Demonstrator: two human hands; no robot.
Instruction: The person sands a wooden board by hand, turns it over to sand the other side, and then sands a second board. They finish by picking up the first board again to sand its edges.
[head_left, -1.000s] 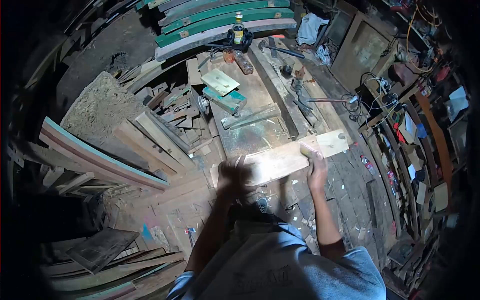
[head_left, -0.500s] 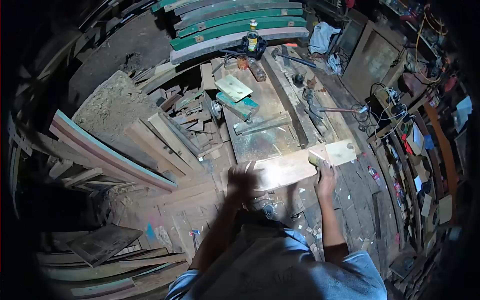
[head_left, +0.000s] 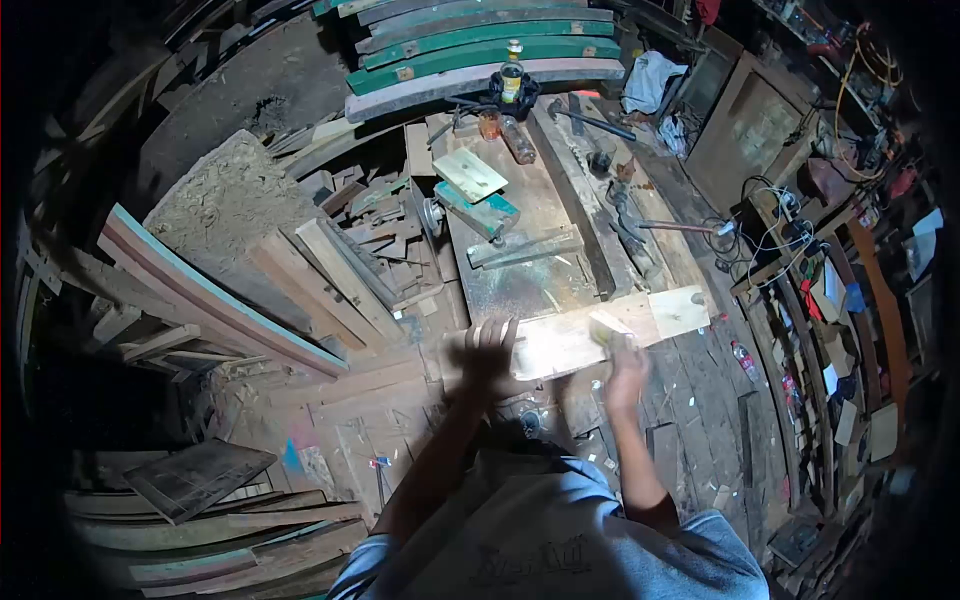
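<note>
A pale wooden board (head_left: 560, 345) lies crosswise in front of me, brightly lit at its middle. My left hand (head_left: 485, 358) is on its left part, in shadow, with the fingers wrapped over the far edge. My right hand (head_left: 627, 372) grips a small pale block (head_left: 608, 330) with a yellowish side, held against the board's upper face right of the middle. What exactly the block is cannot be made out. The thumb side of the left hand is too dark to see.
Beyond the board stands a workbench (head_left: 515, 275) with a green-painted wood piece (head_left: 478, 212), a light offcut (head_left: 470, 175) and a thick beam (head_left: 570, 195). A hammer (head_left: 595, 122) lies farther back. Wood scraps (head_left: 385, 235) fill the left side; cables (head_left: 790, 215) hang at right.
My right hand has slid the small block leftward along the board, toward my left hand. The left hand stays on the board's left part, its fingers now closer together. The view has shifted slightly.
</note>
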